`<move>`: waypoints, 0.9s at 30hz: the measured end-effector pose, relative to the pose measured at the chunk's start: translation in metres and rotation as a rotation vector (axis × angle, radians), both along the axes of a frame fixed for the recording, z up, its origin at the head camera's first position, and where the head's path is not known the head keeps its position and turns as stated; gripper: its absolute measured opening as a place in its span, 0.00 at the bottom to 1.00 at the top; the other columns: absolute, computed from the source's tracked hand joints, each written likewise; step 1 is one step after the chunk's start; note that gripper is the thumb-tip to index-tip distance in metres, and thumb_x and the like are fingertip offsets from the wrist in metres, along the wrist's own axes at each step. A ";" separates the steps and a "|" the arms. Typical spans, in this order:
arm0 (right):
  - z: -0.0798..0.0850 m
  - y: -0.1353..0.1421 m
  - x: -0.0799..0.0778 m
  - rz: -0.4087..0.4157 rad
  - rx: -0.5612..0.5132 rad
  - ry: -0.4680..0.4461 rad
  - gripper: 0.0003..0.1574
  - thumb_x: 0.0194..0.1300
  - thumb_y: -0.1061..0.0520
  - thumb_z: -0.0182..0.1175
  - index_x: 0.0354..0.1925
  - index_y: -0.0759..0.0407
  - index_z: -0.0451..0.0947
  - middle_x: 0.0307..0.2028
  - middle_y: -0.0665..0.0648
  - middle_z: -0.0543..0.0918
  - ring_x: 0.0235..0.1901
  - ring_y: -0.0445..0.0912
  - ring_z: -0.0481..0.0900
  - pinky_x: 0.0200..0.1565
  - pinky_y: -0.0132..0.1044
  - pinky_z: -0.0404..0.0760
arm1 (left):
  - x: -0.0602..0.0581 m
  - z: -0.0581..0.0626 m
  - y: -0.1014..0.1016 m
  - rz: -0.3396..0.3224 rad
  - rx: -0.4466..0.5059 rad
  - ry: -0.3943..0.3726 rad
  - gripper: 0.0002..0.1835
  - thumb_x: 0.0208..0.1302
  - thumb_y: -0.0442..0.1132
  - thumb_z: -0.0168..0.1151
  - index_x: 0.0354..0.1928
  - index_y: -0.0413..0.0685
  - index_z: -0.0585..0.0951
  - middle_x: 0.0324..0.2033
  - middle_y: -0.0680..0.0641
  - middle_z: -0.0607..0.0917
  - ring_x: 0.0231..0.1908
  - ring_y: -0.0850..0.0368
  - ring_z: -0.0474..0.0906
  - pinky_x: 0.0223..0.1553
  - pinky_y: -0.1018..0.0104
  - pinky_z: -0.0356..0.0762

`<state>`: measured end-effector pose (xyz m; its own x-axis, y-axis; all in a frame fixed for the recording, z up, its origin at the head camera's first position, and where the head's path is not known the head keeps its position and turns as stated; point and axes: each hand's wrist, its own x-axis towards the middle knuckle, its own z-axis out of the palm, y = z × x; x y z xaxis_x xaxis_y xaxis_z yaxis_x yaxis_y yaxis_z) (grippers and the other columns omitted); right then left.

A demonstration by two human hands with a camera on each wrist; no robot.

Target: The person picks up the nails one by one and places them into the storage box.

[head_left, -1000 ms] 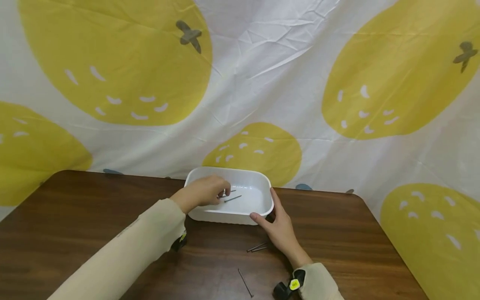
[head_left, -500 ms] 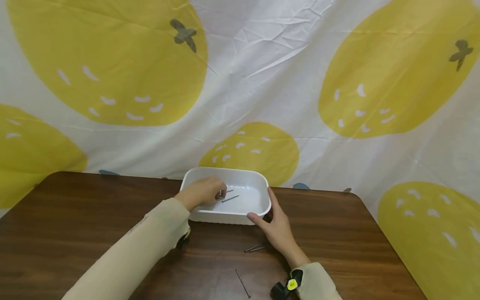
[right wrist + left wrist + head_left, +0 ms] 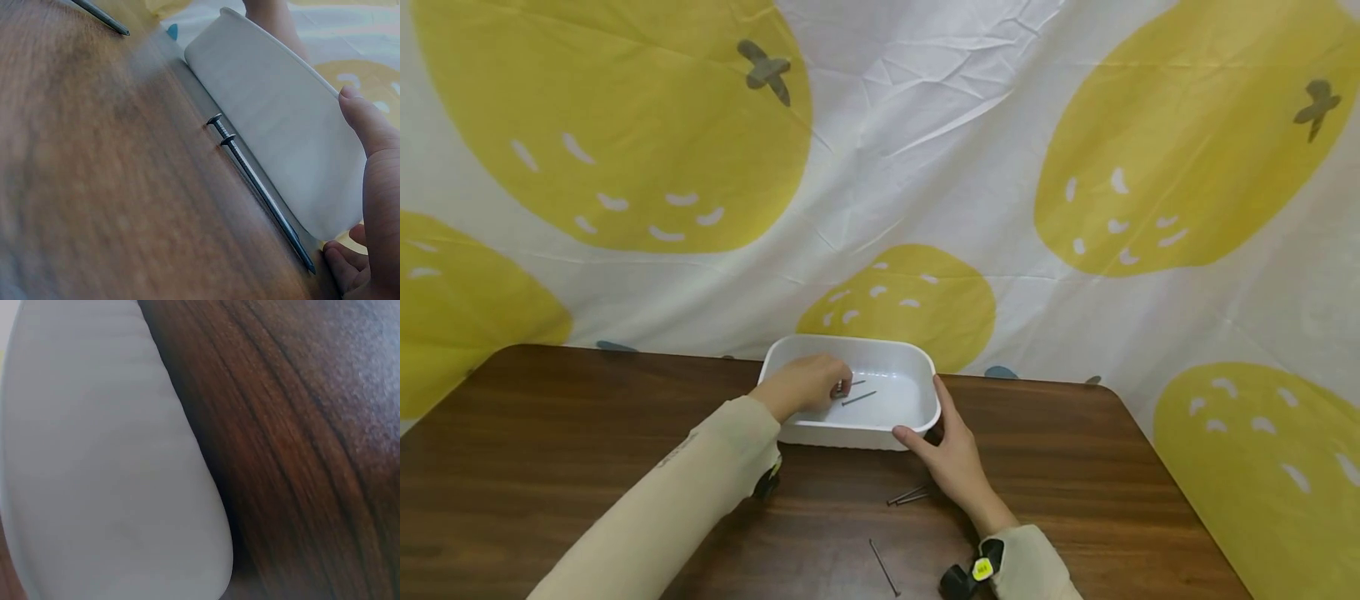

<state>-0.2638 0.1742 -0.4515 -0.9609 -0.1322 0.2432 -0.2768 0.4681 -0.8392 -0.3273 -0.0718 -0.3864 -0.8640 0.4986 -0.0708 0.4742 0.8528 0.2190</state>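
A white rectangular dish (image 3: 842,436) sits near the table's back edge. My left hand (image 3: 803,386) reaches over its left side, fingers curled down around a nail near the bottom; the fingertips are partly hidden. Another nail (image 3: 859,398) lies loose in the dish beside those fingers. My right hand (image 3: 957,457) grips the dish's right front corner, with the thumb (image 3: 362,115) at the rim and fingers low on the side. Only the dish's outer wall (image 3: 119,450) and wood show in the left wrist view; the left hand is out of sight there.
Two nails (image 3: 910,496) lie together on the brown table (image 3: 1075,483), between the dish and the right wrist. A single nail (image 3: 883,568) rests closer to the front. Behind the table hangs a white cloth (image 3: 925,192) with yellow fruit shapes.
The left fingers have drawn in lower over the nail in the dish. The right hand keeps its hold on the corner. The head view has shifted slightly.
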 end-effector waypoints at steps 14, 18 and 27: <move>0.000 0.000 -0.001 0.019 -0.011 0.006 0.59 0.63 0.48 0.70 0.81 0.50 0.47 0.76 0.64 0.63 0.67 0.58 0.75 0.64 0.55 0.76 | 0.039 0.031 0.001 -0.119 0.122 0.241 0.11 0.59 0.30 0.64 0.44 0.44 0.86 0.35 0.48 0.86 0.35 0.56 0.81 0.39 0.63 0.80; 0.001 -0.001 -0.001 0.008 -0.003 0.001 0.60 0.62 0.48 0.71 0.81 0.49 0.47 0.75 0.63 0.64 0.67 0.57 0.75 0.64 0.54 0.76 | 0.059 0.029 0.000 -0.120 0.221 0.322 0.09 0.58 0.30 0.64 0.40 0.45 0.86 0.33 0.49 0.84 0.33 0.56 0.79 0.36 0.66 0.78; 0.000 -0.001 -0.001 0.004 0.003 0.003 0.61 0.62 0.47 0.71 0.81 0.50 0.46 0.75 0.64 0.65 0.67 0.57 0.75 0.63 0.54 0.76 | 0.092 0.012 0.009 -0.169 0.331 0.509 0.07 0.56 0.31 0.67 0.36 0.49 0.85 0.30 0.53 0.83 0.31 0.60 0.79 0.33 0.68 0.78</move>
